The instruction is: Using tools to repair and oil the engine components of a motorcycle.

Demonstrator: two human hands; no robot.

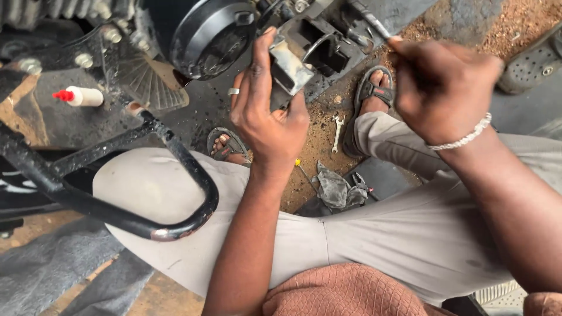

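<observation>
My left hand (266,108), with a ring on one finger, grips a grimy grey metal engine part (290,64) and holds it against the black engine (216,32) above it. My right hand (442,88), with a white bead bracelet at the wrist, is closed on a thin metal tool (370,20) whose tip points into the engine's open housing (325,50). Both arms reach out over my knees in light grey trousers.
A black tubular frame bar (117,175) curves across the left. A white bottle with a red cap (79,96) lies on the engine guard. On the sawdust-strewn floor lie a small spanner (338,131), a yellow-handled screwdriver (303,171) and a dirty rag (336,187). My sandalled feet (374,93) rest there.
</observation>
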